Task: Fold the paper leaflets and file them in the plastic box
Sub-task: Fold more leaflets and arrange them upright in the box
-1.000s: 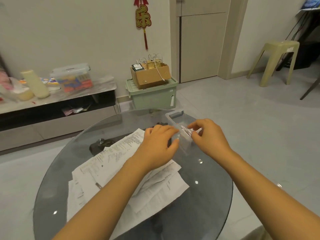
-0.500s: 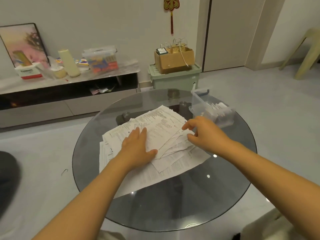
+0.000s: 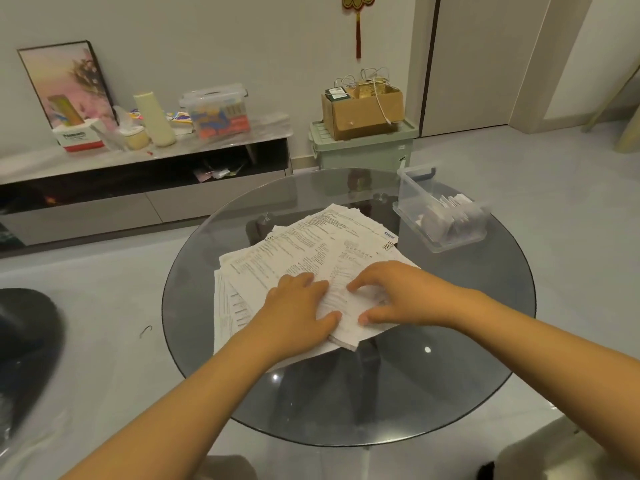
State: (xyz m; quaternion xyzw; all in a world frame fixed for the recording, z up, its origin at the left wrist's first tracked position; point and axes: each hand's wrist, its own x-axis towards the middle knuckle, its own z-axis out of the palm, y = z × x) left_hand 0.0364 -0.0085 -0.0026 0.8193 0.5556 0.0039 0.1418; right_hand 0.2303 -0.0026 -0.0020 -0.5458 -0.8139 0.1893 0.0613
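Leaflets (image 3: 311, 251): thin, limp, slippery sheets lying loosely stacked under both grips. Left hand (image 3: 298, 306) pressing flat; right hand (image 3: 398, 292) arching, fingertips touching the top sheet, holding nothing. Take an edge. Plastic box (image 3: 412, 192) sitting beyond the right grip.

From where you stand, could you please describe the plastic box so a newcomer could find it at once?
Start at the round glass table and go to its far right edge, beyond the spread leaflets. The plastic box sits there: small, open-topped and clear, with folded papers inside, unlike the lidded green bin on the floor behind.
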